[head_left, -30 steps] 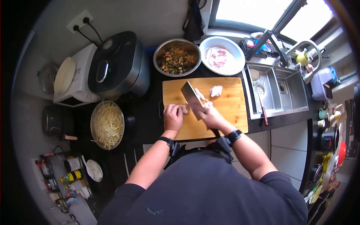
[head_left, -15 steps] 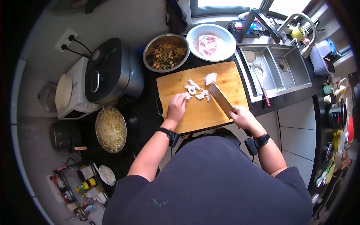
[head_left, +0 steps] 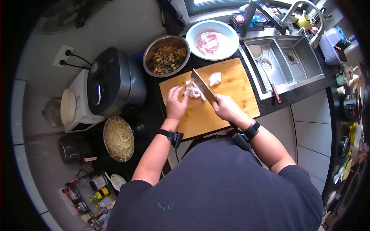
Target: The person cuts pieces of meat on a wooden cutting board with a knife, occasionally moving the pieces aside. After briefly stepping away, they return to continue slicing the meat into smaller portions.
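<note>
On a wooden cutting board lies a small heap of pale raw meat pieces, with one larger meat chunk apart from it toward the right. My right hand is wrapped round the handle of a cleaver. Its broad blade stands on edge against the right side of the heap, pointing up and left. At the heap's left side is my left hand, fingers spread and holding nothing, fingertips right by the meat.
Behind the board stand a metal bowl of chopped brown food and a white basin with more meat. A double sink is at right, a ladle across its edge. Left are a rice cooker and a bowl of bean sprouts.
The cleaver has moved left, away from the larger chunk, and the scattered small pieces are now gathered into one heap. My left hand has shifted slightly left and its fingers have spread.
</note>
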